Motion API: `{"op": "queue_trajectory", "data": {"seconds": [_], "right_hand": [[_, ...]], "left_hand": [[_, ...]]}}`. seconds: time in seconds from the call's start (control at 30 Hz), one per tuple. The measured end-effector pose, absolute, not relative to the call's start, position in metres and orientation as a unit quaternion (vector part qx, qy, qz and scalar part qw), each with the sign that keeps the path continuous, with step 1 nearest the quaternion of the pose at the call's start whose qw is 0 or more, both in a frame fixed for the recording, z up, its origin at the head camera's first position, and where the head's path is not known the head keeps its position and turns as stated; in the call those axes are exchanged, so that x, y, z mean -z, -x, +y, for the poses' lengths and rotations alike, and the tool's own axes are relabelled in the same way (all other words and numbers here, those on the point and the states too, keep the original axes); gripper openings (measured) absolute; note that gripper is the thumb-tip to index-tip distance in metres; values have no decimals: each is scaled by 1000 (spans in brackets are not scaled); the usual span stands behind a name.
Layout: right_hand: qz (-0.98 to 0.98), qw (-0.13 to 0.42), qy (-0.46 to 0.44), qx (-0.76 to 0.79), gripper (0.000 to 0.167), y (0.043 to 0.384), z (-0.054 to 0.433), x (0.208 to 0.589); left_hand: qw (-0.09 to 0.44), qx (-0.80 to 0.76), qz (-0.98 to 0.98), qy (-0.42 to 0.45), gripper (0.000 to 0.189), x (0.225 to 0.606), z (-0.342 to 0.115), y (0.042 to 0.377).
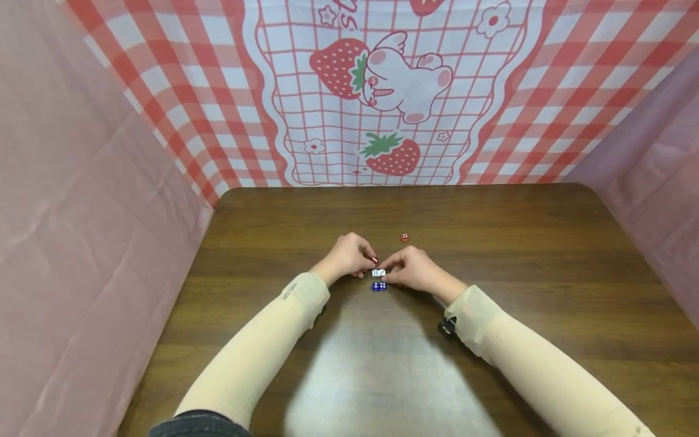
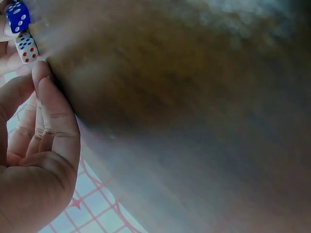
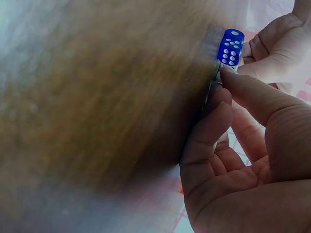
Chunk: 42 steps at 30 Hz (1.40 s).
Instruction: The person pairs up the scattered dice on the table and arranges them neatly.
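Observation:
My left hand (image 1: 347, 255) pinches a small red die (image 1: 374, 260) between thumb and fingertips, just behind a pair of white dice (image 1: 378, 273). In the left wrist view those fingers hide the red die. From the right, my right hand (image 1: 414, 268) has its thumb and forefinger at the right-hand white die, tips bent about its front and back. Its thumb largely covers the white dice in the right wrist view. Two blue dice (image 1: 379, 286) sit side by side in front of the white pair; a blue die (image 3: 231, 47) stands beyond my right thumb.
Another red die (image 1: 405, 237) lies farther back on the brown wooden table (image 1: 262, 218), behind my right hand. A red checked cloth with strawberries (image 1: 393, 156) hangs at the table's back edge. Pink cloth (image 1: 109, 212) hangs along the left side.

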State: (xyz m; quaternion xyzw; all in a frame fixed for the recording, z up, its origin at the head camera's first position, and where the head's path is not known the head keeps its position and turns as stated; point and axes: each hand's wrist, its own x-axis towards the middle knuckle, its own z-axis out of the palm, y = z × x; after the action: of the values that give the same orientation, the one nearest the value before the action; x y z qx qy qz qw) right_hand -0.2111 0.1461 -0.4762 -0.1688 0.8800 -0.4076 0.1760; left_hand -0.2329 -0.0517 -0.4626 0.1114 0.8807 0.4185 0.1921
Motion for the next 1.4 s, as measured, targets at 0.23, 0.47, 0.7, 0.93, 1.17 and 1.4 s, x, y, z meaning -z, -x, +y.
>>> {"op": "queue_trajectory", "data": {"seconds": [0.23,0.47,0.7,0.93,1.17,1.4], "right_hand": [[880,169,176,408,18,211,146,477],[881,163,180,406,18,209,146,474],[877,169,182,411,18,210,147,475],[877,169,181,412,17,211,148,475],[875,171,185,415,18,211,148,475],[856,186,174,449,23,216,154,471]], "left_hand": [[181,-418,883,-115,5,465,-52,233],[182,-421,881,-112,5,463,-53,231],[183,-422,881,-108,5,465,-53,231],[179,-427,880,-104,7,467,-53,231],[177,-428,880,-104,7,467,-53,231],[176,-425,882,-103,8,468,-53,230]]}}
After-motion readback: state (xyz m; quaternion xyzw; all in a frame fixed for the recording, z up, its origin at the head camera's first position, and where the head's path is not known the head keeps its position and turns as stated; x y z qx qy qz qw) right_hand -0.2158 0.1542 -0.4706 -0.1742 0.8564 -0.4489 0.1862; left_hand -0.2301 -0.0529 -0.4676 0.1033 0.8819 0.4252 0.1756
